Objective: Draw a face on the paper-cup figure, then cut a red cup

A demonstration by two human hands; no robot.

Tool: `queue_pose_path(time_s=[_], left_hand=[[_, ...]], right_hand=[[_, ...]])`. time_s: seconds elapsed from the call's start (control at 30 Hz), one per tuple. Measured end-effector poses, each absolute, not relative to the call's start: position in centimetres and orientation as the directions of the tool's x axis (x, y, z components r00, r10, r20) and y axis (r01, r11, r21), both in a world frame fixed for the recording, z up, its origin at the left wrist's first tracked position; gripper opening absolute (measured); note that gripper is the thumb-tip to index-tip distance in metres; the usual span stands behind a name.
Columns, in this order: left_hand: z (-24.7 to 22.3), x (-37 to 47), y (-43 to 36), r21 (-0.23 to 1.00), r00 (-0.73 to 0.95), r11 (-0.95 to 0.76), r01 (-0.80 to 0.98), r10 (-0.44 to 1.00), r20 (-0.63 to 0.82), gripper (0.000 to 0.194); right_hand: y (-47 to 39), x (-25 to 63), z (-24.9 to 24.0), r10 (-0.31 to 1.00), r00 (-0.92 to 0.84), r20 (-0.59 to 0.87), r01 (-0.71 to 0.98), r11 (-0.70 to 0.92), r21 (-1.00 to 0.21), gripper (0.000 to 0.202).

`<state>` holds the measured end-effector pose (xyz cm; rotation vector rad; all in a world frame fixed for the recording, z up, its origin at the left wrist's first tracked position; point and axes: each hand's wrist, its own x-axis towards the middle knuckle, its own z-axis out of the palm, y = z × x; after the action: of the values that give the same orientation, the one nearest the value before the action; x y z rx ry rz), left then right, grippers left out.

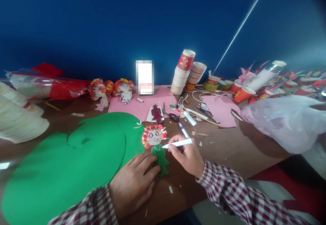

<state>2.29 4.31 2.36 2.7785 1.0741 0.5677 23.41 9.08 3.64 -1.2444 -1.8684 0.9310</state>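
At far left, a stack of white cups (25,126) leans beside a large green sheet (76,170). Behind the sheet, 2 finished-looking paper figures lie by a pink sheet (117,104). The left hand (136,175) rests palm down, fingers loosely spread and gripping nothing, its fingertips on the left edge of a doll (160,162). The doll lies on the brown table (183,187), between the hands, red-fringed head away from the person, green body nearer. Scissors (174,117) lie beyond it. The right hand (187,155) is closed around a white pen (182,143), tip at the doll's neck; whether it touches, I cannot tell. Farther right, 2 cup stacks (184,70) stand behind, then a plastic bag (285,119).
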Motion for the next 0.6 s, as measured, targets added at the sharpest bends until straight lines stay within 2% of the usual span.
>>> queue_pose_path(time_s=[0.6], left_hand=[[2.5,2.3,4.36,0.224,0.687,-0.747,0.626,0.665,0.293,0.033]], right_hand=[[9.1,23.41,3.91,0.942,-0.301,0.151,0.448,0.279,-0.849,0.008]])
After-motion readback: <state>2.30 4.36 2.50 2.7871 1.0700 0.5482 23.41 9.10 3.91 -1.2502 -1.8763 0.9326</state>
